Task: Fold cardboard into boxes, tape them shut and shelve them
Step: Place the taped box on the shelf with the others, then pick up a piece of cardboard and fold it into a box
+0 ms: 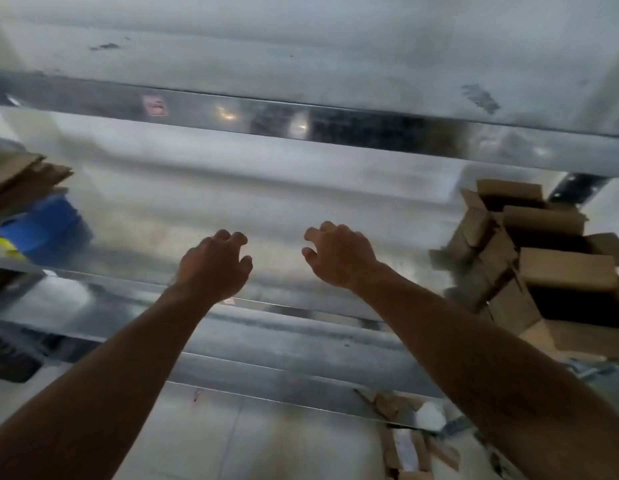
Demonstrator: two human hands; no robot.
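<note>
— Two grips: what do they hold?
— Nothing. The left grip (214, 265) and right grip (335, 258) hang apart over the metal shelf (197, 209), fingers loosely curled.
— Boxes?
— At least three open cardboard boxes (564, 271) are heaped at the shelf's right end; blur hides any more. One stack of flat cardboard (20, 178) lies left, beside a blue thing (45, 226).
— Room?
— One upper shelf (301, 123) above, pale floor (232, 438) below.

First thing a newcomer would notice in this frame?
Two bare forearms reach in from below; the left hand and right hand hover, fingers loosely curled, empty, over the shiny metal shelf. Open cardboard boxes pile at the shelf's right end; a blue object sits at its left.
</note>
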